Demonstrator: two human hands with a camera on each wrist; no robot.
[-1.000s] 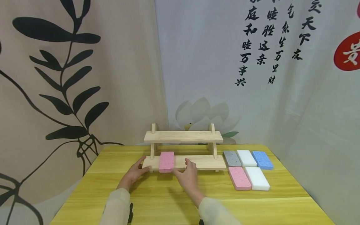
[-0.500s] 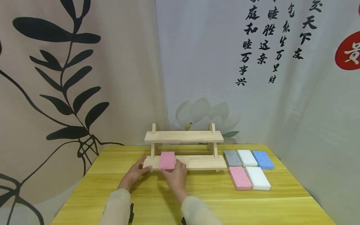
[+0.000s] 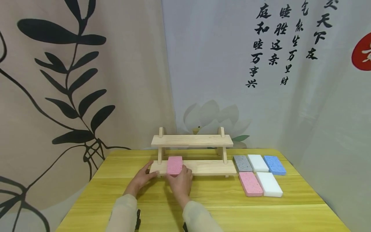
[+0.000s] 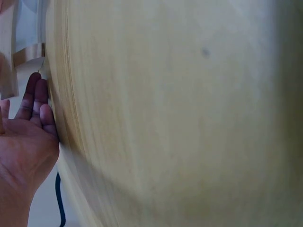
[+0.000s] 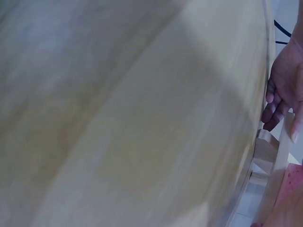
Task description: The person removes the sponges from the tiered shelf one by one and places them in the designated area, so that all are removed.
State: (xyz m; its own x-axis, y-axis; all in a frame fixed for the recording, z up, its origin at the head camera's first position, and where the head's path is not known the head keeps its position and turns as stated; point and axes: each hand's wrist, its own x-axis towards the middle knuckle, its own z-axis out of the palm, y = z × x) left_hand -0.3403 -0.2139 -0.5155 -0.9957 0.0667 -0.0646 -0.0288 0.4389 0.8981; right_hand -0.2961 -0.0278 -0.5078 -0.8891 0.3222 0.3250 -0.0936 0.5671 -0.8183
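A pink sponge [image 3: 175, 165] lies near the left end of the lower shelf [image 3: 207, 167] of a two-tier wooden rack [image 3: 192, 140]. My right hand [image 3: 180, 184] holds this sponge, thumb along its front edge and fingers at its right side. Part of the pink sponge [image 5: 289, 182] shows beside my right hand [image 5: 286, 213] in the right wrist view. My left hand [image 3: 141, 178] touches the left end of the lower shelf, thumb by its front corner. In the left wrist view my left hand [image 4: 28, 149] has its fingers mostly straight, close to the tabletop.
To the right of the rack lie a grey sponge [image 3: 242, 163], a white sponge [image 3: 258, 163], a blue sponge [image 3: 274, 165], another pink sponge [image 3: 250, 184] and another white sponge [image 3: 269, 184]. All are on the wooden table [image 3: 226, 212]. A printed curtain [image 3: 133, 80] hangs behind.
My right hand has moved left from beside the pink sponge and taken hold of it. My left hand stays at the shelf's end. The head view has shifted slightly.
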